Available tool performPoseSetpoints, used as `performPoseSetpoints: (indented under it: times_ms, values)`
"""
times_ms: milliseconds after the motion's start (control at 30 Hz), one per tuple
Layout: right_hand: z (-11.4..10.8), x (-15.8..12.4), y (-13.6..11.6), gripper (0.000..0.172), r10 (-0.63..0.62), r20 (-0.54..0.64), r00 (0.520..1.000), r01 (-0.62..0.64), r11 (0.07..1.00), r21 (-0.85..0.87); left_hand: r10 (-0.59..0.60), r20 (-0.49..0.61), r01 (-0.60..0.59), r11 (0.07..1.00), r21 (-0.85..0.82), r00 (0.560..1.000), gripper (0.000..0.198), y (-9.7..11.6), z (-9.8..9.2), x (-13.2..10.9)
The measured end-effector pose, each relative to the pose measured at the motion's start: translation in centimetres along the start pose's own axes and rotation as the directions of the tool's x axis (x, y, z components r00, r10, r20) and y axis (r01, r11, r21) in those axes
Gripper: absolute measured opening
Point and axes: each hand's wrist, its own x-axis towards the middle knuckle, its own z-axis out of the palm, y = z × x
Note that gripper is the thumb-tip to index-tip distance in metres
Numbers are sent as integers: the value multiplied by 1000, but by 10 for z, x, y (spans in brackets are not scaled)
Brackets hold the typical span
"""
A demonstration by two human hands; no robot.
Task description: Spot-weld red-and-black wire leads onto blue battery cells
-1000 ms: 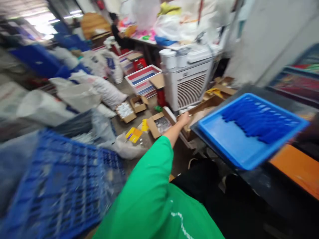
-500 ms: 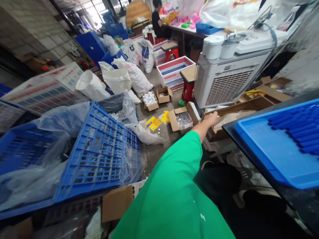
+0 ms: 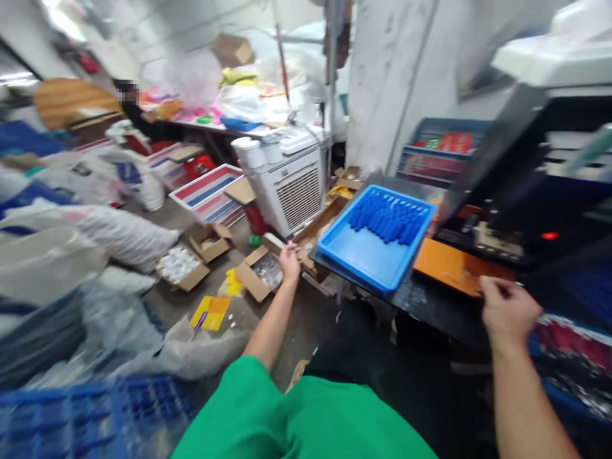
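My left hand point(image 3: 289, 261) hovers at the near end of a long cardboard box point(image 3: 325, 223), fingers pinched together; anything between them is too small and blurred to name. Over the front edge of an orange plate point(image 3: 447, 264) is my right hand point(image 3: 509, 311), its thumb and fingers also closed, and what they may hold cannot be made out. Between the two hands a blue tray point(image 3: 356, 261) rests on a dark table point(image 3: 421, 299). Many blue tube-like pieces point(image 3: 389, 220) lie in its far half. A dark machine point(image 3: 502, 210) stands behind the orange plate.
Small open cartons point(image 3: 191, 271) and yellow packaging point(image 3: 210, 312) lie on the floor at left, near white sacks point(image 3: 129, 233). A blue crate point(image 3: 71, 414) is at lower left. An air cooler point(image 3: 291, 191) stands beyond the table. A person point(image 3: 138, 118) sits at a far bench.
My view has swung to the right, bringing the machine, the orange plate and my right hand into sight. My left hand has lifted slightly away from the cardboard box.
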Motion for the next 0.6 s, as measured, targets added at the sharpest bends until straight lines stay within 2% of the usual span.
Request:
performPoseSetpoints:
  times_ms: [67,100,167,233,300,367,400,467,533,600]
  values:
    - [7,-1,-12,46,50,19,999,-51,996,77,49,-27,-52,993,-110,998,24,13,-7,-16]
    - [11,-2,-17,47,65,35,997,-69,992,105,101,-79,-119,957,-265,992,25,23,-9,-28]
    - [16,-2,-22,48,71,63,995,-80,985,152,203,-94,-223,863,-453,975,30,51,-8,-59]
    - [17,-2,-23,47,72,78,994,-86,977,194,279,19,-223,807,-548,960,28,87,0,-97]
    - [17,-1,-23,47,76,91,993,-95,969,228,350,192,-165,770,-617,917,22,125,9,-138]
    - [16,1,-25,48,88,105,991,-113,959,261,434,392,-76,743,-665,811,19,159,15,-174]
    - [16,2,-26,48,101,110,989,-129,950,285,477,486,-19,728,-686,732,22,173,15,-190]
    - [17,5,-29,50,140,125,982,-176,921,347,531,648,103,725,-681,546,30,190,9,-215]
    - [18,8,-32,51,180,142,973,-222,891,396,546,750,211,737,-642,372,40,194,-5,-232]
    - [18,10,-33,52,207,152,967,-253,870,424,537,813,269,768,-582,225,47,187,-23,-243]
